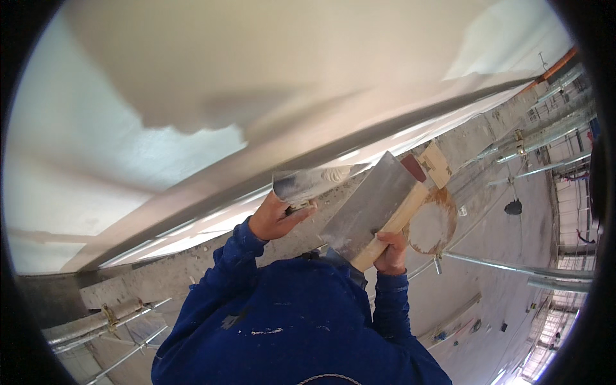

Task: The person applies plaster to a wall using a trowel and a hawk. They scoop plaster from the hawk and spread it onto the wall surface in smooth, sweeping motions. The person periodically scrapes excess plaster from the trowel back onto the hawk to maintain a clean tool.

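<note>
My left hand (pixel 279 218) grips a plastering trowel, and a creamy dab of plaster (pixel 335 174) sits near the far end of its grey blade (pixel 298 184). Just to the right, my right hand (pixel 391 253) is closed around the wooden back of a wide metal plastering blade (pixel 366 205), with its thumb lying on the wood. The wide blade is held tilted in front of my chest, and its face carries pale smears. The two tools are close together but apart. Most of the trowel's handle is hidden by my left fingers.
Ahead stretches a pale plastered wall (pixel 212 77) with damp-looking patches. A concrete ledge (pixel 475 135) follows its foot. At right lie a round, brown-rimmed container (pixel 449 221), a piece of wooden board (pixel 436 167) and a reddish piece (pixel 413 168). Metal scaffold tubes (pixel 520 266) cross both sides.
</note>
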Motion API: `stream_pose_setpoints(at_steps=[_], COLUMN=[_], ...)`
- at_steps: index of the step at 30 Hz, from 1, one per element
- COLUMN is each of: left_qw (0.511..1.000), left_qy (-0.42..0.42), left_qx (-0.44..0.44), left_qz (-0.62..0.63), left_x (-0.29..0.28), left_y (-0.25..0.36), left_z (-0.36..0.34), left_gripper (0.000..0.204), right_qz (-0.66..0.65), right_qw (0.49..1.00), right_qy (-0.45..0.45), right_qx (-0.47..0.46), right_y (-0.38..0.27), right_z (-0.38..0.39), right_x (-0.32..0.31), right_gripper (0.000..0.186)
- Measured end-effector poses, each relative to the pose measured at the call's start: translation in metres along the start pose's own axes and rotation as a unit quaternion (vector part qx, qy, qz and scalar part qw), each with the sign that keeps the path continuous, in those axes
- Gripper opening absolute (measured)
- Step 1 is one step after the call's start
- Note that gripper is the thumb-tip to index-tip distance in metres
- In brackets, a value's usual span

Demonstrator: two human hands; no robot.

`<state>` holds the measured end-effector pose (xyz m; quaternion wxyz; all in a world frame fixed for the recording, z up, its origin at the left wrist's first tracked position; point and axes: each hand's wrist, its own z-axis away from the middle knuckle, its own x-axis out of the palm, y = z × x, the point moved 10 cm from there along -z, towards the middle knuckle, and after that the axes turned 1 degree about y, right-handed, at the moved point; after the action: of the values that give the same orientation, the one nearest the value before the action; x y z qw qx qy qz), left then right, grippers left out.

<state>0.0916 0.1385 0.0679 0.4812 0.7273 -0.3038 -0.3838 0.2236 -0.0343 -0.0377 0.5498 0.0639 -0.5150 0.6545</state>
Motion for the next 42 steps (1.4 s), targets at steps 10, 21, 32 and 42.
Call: stream_pose_setpoints(at_steps=[10,21,32,42], left_qw=[0.944,0.944,0.947,0.95], left_qy=[0.018,0.061,0.075,0.072], left_qx=[0.103,-0.085,-0.089,-0.102], left_qz=[-0.314,-0.314,-0.299,-0.287], left_x=[0.022,0.013,0.024,0.027], left_y=[-0.031,-0.088,-0.076,-0.078], left_z=[-0.026,0.025,-0.001,-0.013], left_gripper=[0.059,0.041,0.038,0.034], right_qz=[-0.112,0.339,0.275,0.265], right_qw=[0.991,0.732,0.745,0.765], right_qy=[-0.003,0.29,0.436,0.394], right_qx=[0.072,-0.516,-0.423,-0.436], right_y=[0.017,-0.204,-0.276,-0.286], right_z=[-0.001,-0.153,-0.313,-0.363], right_x=[0.036,-0.115,-0.164,-0.171], right_gripper=[0.058,0.013,0.034,0.045])
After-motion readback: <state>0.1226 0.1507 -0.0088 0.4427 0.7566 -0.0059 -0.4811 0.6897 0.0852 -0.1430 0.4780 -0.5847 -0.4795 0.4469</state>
